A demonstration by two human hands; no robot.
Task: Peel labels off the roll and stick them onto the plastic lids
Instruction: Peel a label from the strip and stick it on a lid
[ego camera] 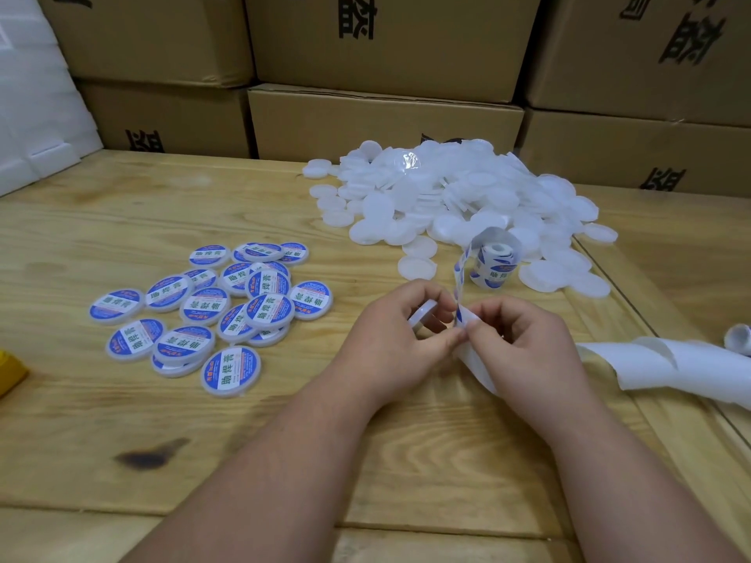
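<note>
Pinching label strip, running upright from roll

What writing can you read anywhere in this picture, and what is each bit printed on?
"助焊膏": large characters across the blue and white labels on the labelled lids; the small print around them is too blurred to read.
"助焊膏", partly visible: on the label roll.
"益": black character on the cardboard boxes, seen upside down; the other box characters are cut off.
Plain lids: no text.
</note>
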